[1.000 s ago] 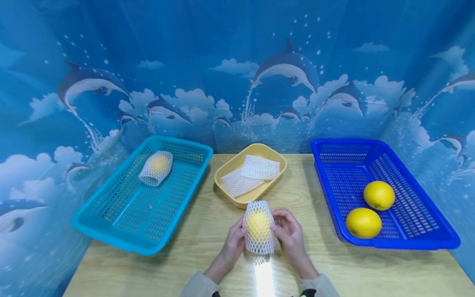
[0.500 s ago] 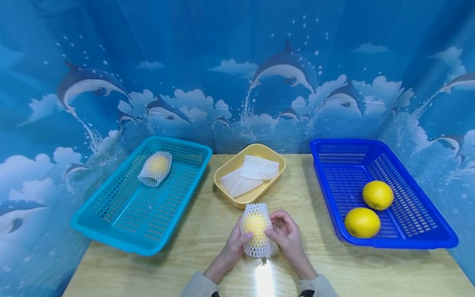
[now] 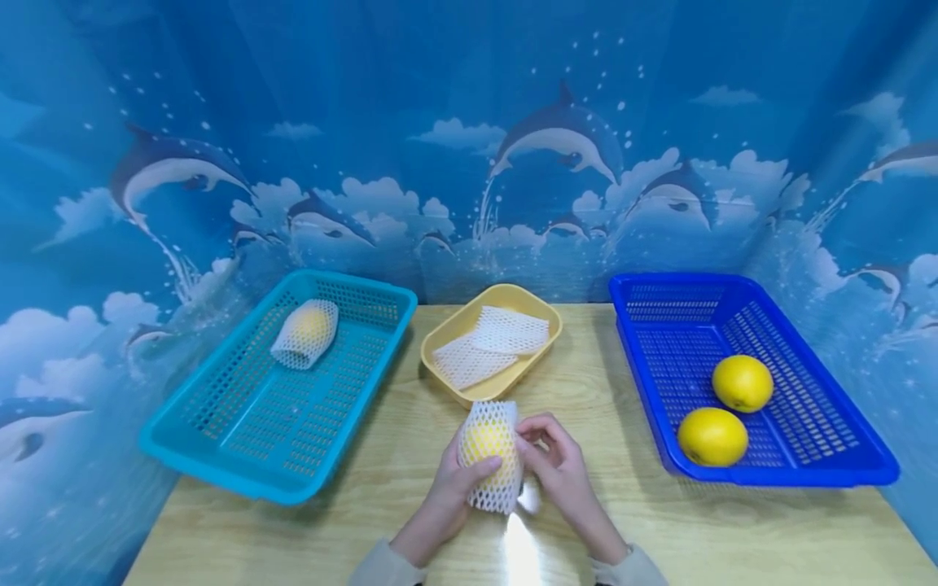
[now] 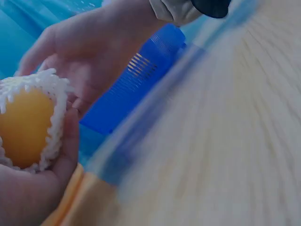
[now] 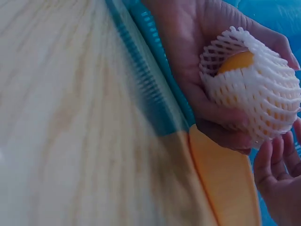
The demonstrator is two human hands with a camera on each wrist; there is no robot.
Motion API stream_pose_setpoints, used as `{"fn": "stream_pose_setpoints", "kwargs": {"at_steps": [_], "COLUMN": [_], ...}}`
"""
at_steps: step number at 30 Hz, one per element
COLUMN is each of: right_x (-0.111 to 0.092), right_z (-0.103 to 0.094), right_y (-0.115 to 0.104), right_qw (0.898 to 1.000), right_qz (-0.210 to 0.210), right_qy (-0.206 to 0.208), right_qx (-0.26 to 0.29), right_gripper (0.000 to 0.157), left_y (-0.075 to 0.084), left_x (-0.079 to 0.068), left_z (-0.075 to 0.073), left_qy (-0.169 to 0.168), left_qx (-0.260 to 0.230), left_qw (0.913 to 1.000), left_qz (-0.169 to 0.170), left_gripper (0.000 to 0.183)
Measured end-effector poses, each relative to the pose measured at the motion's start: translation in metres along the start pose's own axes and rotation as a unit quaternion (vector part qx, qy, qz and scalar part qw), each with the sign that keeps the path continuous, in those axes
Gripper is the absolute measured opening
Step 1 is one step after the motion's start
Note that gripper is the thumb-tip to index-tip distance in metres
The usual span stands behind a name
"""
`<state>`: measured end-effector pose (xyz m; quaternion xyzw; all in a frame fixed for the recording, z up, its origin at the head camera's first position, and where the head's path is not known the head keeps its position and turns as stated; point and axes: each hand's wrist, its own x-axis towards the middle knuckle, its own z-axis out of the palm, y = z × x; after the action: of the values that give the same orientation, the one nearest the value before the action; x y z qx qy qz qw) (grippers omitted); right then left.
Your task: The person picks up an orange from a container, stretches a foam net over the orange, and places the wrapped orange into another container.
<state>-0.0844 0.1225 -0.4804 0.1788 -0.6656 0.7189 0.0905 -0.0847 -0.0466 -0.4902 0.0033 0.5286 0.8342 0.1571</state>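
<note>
A round yellow fruit (image 3: 488, 442) is wrapped in a white foam net sleeve (image 3: 498, 491) and held up over the table's near middle. My left hand (image 3: 449, 482) grips it from the left, thumb across the front and fingers behind. On the other side, my right hand (image 3: 560, 464) pinches the net's edge between thumb and forefinger. In the left wrist view, the bare fruit (image 4: 26, 127) shows through the sleeve's open end. The right wrist view has the net (image 5: 263, 94) stretched round the fruit, with the right fingertips (image 5: 277, 153) against it.
Left stands a teal basket (image 3: 322, 423) with a netted fruit (image 3: 308, 327). A yellow tray (image 3: 506, 382) behind my hands holds foam nets (image 3: 509, 330). The blue basket (image 3: 659, 391) at right holds two yellow fruits (image 3: 742, 382). A dolphin-print curtain (image 3: 410, 98) backs the table.
The netted fruit has shifted slightly left and tilted. My left thumb has come round to its front, while my right hand has followed along its right side.
</note>
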Motion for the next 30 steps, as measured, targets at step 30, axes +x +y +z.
{"fn": "stream_pose_setpoints", "kwargs": {"at_steps": [30], "right_x": [0.050], "right_z": [0.054], "right_y": [-0.016], "right_qw": [0.962], "right_qz": [-0.131], "right_qy": [0.025], "right_qx": [-0.238], "right_gripper": [0.008], "left_y": [0.126], "left_x": [-0.069], "left_z": [-0.018], "left_qy": [-0.059], "left_qx": [0.190], "left_qw": [0.9794], "left_qz": [-0.032], "left_gripper": [0.078]}}
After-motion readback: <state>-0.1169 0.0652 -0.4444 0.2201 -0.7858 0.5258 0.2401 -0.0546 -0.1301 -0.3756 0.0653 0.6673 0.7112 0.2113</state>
